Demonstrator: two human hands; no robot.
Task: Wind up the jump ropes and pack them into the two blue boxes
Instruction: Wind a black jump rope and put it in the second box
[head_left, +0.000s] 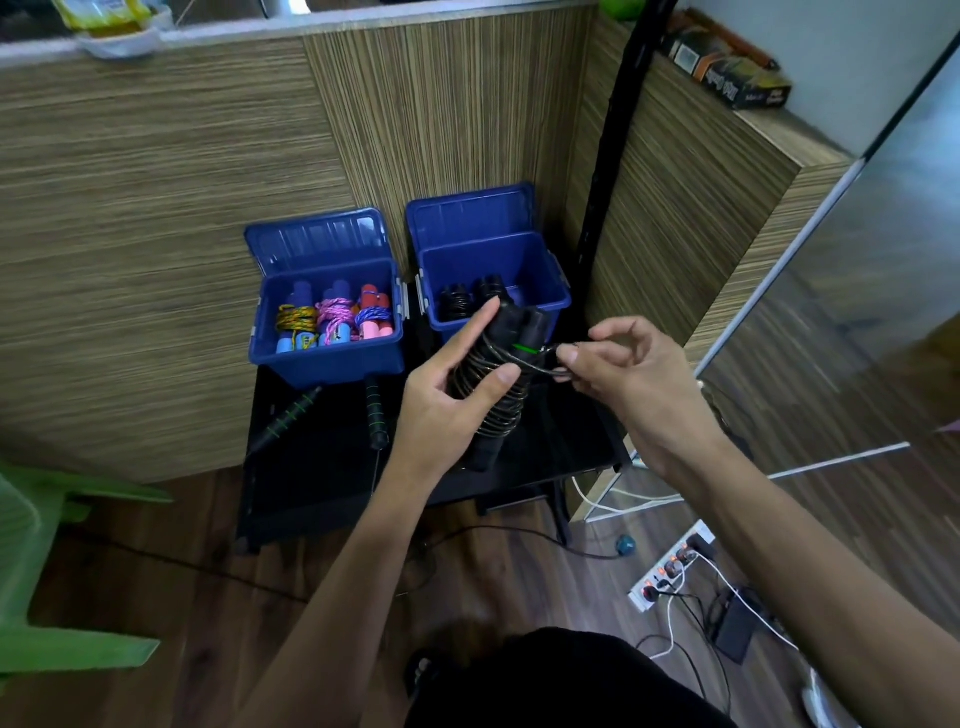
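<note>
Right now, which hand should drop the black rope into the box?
Probably the left hand: it already grips the wound black rope just before the right blue box. The right hand only pinches the loose end.

Black table (322, 483) bears two blue boxes (326, 364) and loose black-green rope handles (375, 415).

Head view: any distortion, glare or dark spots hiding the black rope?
Head view: wide-angle bending at the edges; black jump rope in the left hand blends into the dark stand; right hand pinches the cord end; soft glare on the panel at far right; centre reasonably sharp.
</note>
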